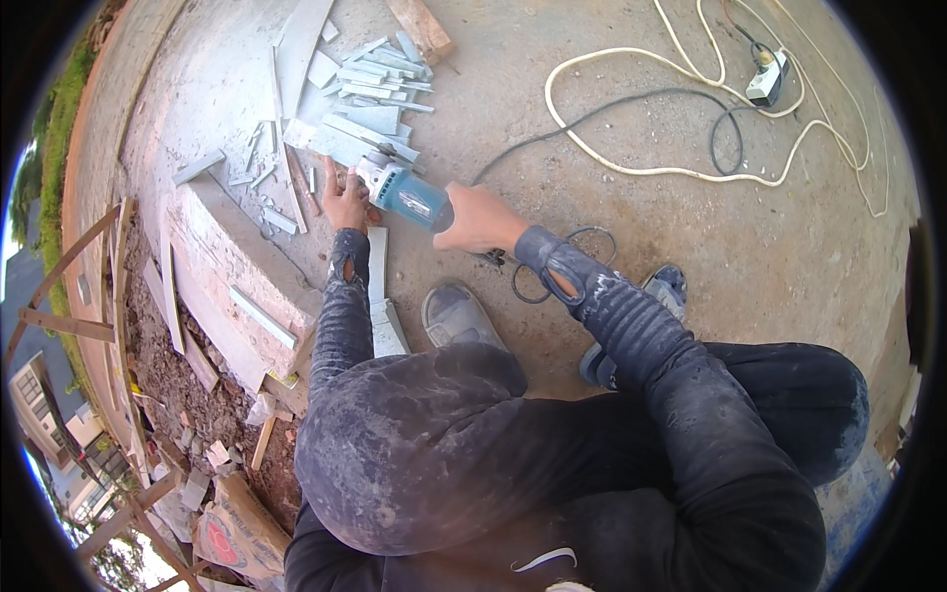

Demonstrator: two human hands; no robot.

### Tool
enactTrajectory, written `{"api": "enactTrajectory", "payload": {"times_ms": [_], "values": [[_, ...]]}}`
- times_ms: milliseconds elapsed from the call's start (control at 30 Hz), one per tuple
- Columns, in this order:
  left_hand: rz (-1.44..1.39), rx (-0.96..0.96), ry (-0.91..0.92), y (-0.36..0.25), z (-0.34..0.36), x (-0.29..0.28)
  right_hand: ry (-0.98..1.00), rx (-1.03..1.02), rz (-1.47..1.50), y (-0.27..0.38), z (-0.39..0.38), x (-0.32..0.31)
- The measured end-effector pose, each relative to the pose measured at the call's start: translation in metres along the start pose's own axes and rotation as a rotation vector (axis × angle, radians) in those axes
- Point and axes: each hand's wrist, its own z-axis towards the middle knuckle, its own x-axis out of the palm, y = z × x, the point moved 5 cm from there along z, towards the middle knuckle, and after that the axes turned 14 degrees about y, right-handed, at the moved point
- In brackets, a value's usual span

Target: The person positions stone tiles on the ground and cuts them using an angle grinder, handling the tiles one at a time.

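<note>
My right hand (pixel 480 219) is closed round the rear of a teal angle grinder (pixel 418 200). Its silver head points up and left, toward a pale grey tile piece (pixel 340 145) on the ground. At the head's left side, my left hand (pixel 345 204) steadies the tool, one finger stretched forward; its grip is partly hidden. The cutting disc cannot be made out clearly. Just beyond lies a heap of narrow cut tile strips (pixel 380 74). Another long tile piece (pixel 378 264) lies below my left wrist, beside my shoe.
A white extension cord (pixel 592 54) loops across the concrete to a power strip (pixel 767 79) at the upper right. The grinder's dark cable (pixel 631 96) runs there too. On the left stands a concrete block (pixel 237 247), with timber (pixel 64 323) and rubble beyond. A wood block (pixel 422 30) lies at the top.
</note>
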Motion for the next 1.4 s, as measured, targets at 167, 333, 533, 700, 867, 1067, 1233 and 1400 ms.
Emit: {"api": "enactTrajectory", "payload": {"times_ms": [167, 333, 533, 700, 867, 1067, 1233, 1400], "values": [[-0.043, 0.036, 0.032, -0.001, 0.001, -0.005, -0.005, -0.02, -0.016, -0.004, 0.0, 0.004], [-0.09, 0.029, 0.045, 0.002, 0.002, -0.003, -0.024, -0.05, 0.0, -0.013, -0.002, 0.008], [-0.133, 0.037, 0.079, 0.005, 0.004, -0.004, -0.042, -0.074, -0.002, -0.019, -0.004, 0.012], [-0.122, 0.026, 0.067, 0.008, 0.005, -0.005, -0.07, -0.113, 0.002, -0.022, -0.006, 0.015], [-0.093, 0.027, 0.063, 0.009, 0.006, -0.007, -0.071, -0.127, 0.02, -0.029, -0.003, 0.019], [-0.069, 0.006, 0.024, 0.006, 0.004, -0.004, -0.078, -0.155, 0.053, -0.034, -0.002, 0.023], [-0.079, 0.018, 0.023, 0.008, 0.004, -0.005, -0.052, -0.125, 0.08, -0.034, -0.004, 0.025], [-0.081, 0.024, 0.033, 0.008, 0.004, -0.005, -0.061, -0.132, 0.087, -0.035, -0.003, 0.025]]}}
